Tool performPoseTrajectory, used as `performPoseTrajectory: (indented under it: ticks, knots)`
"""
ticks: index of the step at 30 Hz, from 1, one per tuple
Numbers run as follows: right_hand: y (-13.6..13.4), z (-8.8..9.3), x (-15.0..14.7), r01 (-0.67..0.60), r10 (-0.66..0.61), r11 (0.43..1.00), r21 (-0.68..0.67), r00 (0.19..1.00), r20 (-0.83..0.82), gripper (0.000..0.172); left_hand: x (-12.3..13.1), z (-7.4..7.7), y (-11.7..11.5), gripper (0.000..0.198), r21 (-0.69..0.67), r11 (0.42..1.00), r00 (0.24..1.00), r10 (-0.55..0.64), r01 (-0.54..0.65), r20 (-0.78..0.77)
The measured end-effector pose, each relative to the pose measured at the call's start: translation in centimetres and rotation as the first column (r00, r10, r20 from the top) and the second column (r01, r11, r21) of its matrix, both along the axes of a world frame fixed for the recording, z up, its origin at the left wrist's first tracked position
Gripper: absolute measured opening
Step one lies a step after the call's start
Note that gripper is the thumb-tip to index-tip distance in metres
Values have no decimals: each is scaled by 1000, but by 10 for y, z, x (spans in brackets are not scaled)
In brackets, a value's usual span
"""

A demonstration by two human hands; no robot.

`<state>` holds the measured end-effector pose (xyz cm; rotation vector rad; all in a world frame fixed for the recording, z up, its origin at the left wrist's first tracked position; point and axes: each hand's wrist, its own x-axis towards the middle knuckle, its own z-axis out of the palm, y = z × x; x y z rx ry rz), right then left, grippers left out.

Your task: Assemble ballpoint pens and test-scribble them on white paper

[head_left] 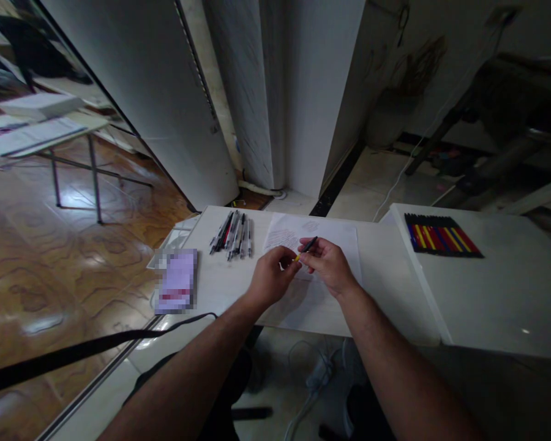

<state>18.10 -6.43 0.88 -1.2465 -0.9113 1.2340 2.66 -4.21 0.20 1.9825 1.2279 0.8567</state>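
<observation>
Between my two hands is a pen (pixel 309 244) with a black end pointing up to the right and a yellow end toward the left. My left hand (pixel 274 273) pinches the yellow end, while the fingers of my right hand (pixel 327 264) close around the black part. Below them lies a white sheet of paper (pixel 344 239) with lines of handwriting. To the left, a loose pile of clear, black and red pens (pixel 233 236) rests on the narrow white table (pixel 239 285).
A row of colored pens (pixel 443 236) with black ends lies on the adjoining white table (pixel 496 294). A lilac pack (pixel 177 282), partly pixelated, sits at the left edge. A black strap (pixel 119 339) crosses the lower left. Cables and a power strip (pixel 319 373) lie under the table.
</observation>
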Motion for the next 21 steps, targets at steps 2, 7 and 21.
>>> performPoseTrajectory:
  ticks: [2,7,21]
  knots:
    - [0,0,0,18,-18,1000,-3,1000,16,34,0,0,0,12,5,1000,1000,2,-2,2]
    - [0,-1,0,-7,6,1000,12,1000,16,31,0,0,0,13,21,1000,1000,13,-13,-7]
    - [0,4,1,74,-73,997,36,997,-29,26,-2,-1,0,7,69,997,999,-20,22,-25]
